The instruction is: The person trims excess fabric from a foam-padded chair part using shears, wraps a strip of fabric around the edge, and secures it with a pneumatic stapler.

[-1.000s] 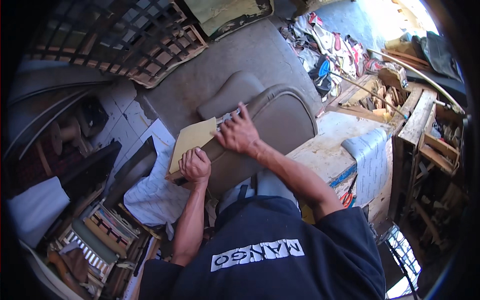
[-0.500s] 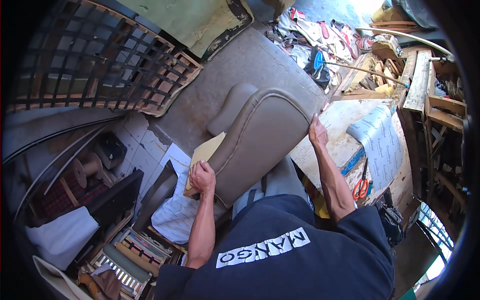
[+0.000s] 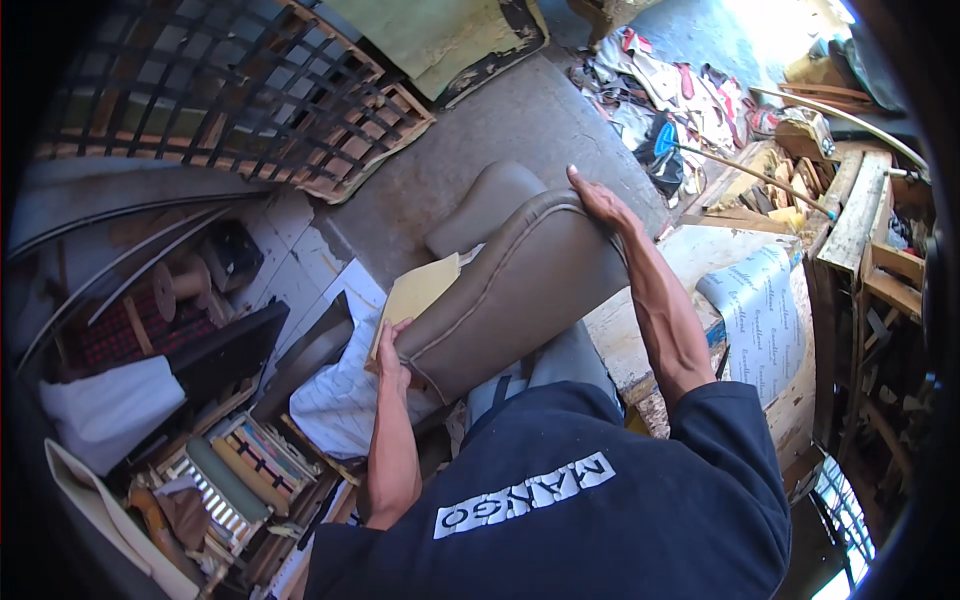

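A grey-brown upholstered chair panel (image 3: 520, 285) with a piped seam leans across my lap, its rounded end far right. At its near left end, my left hand (image 3: 393, 352) is closed around the edge, where a pale yellow board or foam piece (image 3: 415, 292) shows. My right hand (image 3: 603, 207) lies over the rounded upper end, fingers stretched along the piping; its underside is hidden. Behind the panel, a second upholstered piece of the same colour (image 3: 487, 200) rests on the floor.
To the right is a worn worktable (image 3: 640, 330) bearing a printed white sheet (image 3: 755, 315). Wood scraps (image 3: 790, 165) and fabric scraps (image 3: 690, 95) lie beyond. At left are a webbed wooden frame (image 3: 240, 100), a thread spool (image 3: 180, 272) and white cloth (image 3: 335, 415).
My right hand has slid from the panel's right edge up over its rounded top, and its fingers have straightened. My left hand has shifted its hold at the near left end.
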Tool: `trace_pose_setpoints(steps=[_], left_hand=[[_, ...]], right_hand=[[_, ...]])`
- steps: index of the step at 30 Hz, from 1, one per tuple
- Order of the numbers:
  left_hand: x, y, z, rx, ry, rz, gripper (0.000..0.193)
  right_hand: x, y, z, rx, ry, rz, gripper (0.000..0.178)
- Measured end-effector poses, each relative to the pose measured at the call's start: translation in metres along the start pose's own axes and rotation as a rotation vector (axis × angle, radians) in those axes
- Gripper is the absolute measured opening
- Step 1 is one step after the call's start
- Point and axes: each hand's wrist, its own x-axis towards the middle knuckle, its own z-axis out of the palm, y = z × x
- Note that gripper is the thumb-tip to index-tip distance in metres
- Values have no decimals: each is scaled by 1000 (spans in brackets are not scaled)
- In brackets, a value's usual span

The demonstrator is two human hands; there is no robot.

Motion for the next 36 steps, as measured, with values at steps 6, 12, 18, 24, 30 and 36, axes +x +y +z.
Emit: trace_pose_setpoints(steps=[6,12,18,24,30,36], left_hand=[[5,5,-15,99,-45,78,61],[34,62,35,299,-141,126,56],[101,98,72,424,-201,195,53],[168,90,83,415,-217,230,49],[226,92,77,416,-234,292,50],[267,86,61,464,-127,496,41]], right_hand=[[-52,19,-3,-22,19,-11,102],[-114,52,-12,155,292,-122,90],[-145,80,11,96,347,-85,69],[-182,44,30,-2,342,-469,63],[-197,15,73,-181,381,-420,73],[-190,-18,122,-216,372,-393,70]])
